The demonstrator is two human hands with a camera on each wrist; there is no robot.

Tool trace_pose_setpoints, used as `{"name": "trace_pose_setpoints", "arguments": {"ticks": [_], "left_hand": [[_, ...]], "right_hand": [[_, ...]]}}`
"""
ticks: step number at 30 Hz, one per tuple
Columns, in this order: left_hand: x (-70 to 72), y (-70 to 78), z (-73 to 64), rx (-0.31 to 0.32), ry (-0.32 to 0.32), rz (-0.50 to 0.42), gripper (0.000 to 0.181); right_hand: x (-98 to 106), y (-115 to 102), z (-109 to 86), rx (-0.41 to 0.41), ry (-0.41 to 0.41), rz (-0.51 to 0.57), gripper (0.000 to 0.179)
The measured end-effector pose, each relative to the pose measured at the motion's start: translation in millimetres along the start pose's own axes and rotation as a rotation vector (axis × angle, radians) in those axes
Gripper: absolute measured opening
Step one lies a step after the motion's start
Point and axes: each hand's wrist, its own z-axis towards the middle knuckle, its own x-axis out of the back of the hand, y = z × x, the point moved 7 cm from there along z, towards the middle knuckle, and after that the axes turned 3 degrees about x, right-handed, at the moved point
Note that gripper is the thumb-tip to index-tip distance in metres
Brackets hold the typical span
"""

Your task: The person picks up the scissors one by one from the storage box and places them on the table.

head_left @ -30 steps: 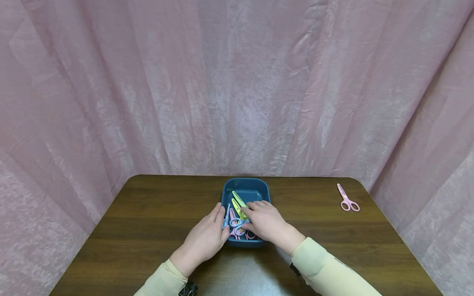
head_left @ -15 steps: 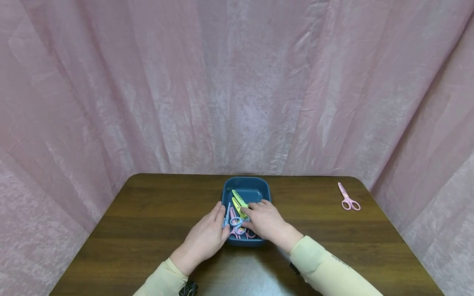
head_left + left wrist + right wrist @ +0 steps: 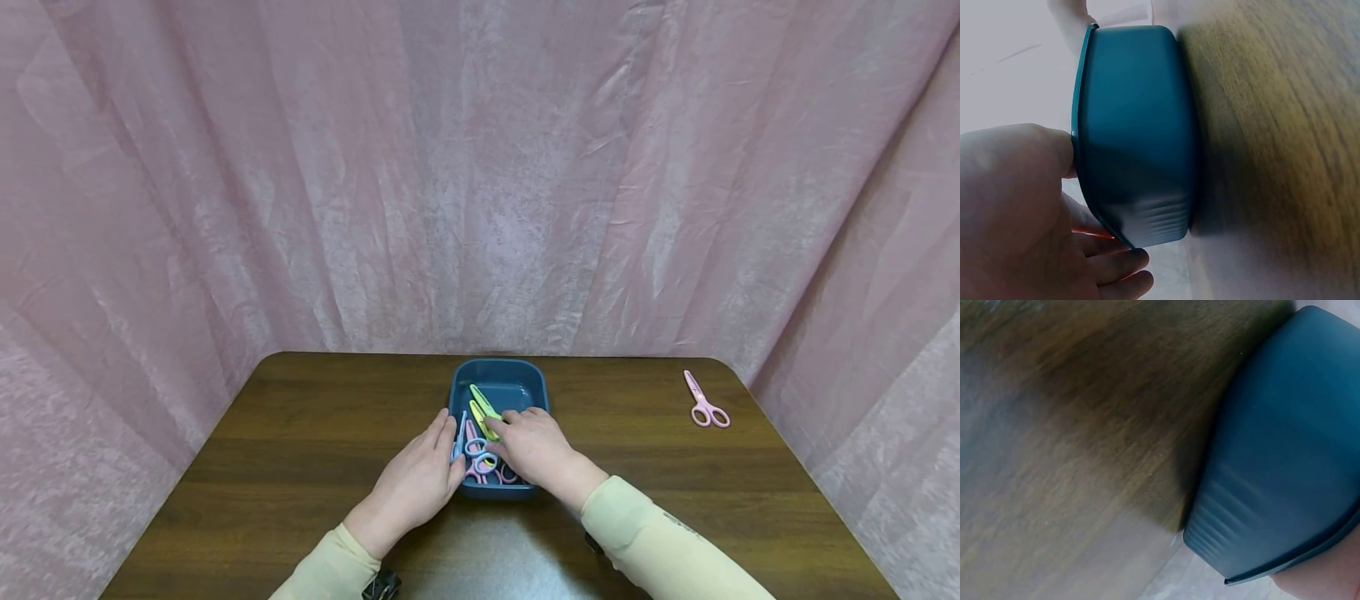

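A dark blue tray [image 3: 501, 493] on the table holds several small scissors. My left hand [image 3: 416, 479] rests along its left side with fingers straight; in the left wrist view the thumb [image 3: 1060, 150] touches the rim. My right hand [image 3: 542, 448] reaches over the right rim, fingers bent down among the scissors. Green scissors [image 3: 483, 402] and yellow scissors [image 3: 478, 416] point to the far left, partly under its fingers. Blue scissors [image 3: 486, 462] show their handle loops below the thumb. Pink scissors [image 3: 471, 431] lie near the left wall. I cannot tell what the right fingertips pinch.
Pink scissors [image 3: 705, 412] lie alone on the wooden table [image 3: 337, 425], near its far right corner. A pink velvet curtain [image 3: 480, 183] hangs behind the table's far edge.
My right thumb has shifted slightly up and left, showing more of the blue handle loops. The left hand and the tray have stayed in place.
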Motion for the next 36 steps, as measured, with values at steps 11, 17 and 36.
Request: {"name": "trace_pose_setpoints", "arguments": {"ticks": [11,17,36], "left_hand": [[0.0,-0.7,-0.3,0.007,-0.003,-0.004,0.059],[0.2,-0.2,-0.4,0.008,-0.006,-0.007,0.059],[0.9,0.3,-0.7,0.018,-0.02,-0.019,0.06]], "right_hand": [[-0.4,-0.8,2.6,0.022,0.022,-0.027,0.045],[0.3,-1.3,2.5,0.03,0.023,-0.027,0.043],[5.6,3.7,10.7,-0.004,-0.081,0.128,0.037]]}}
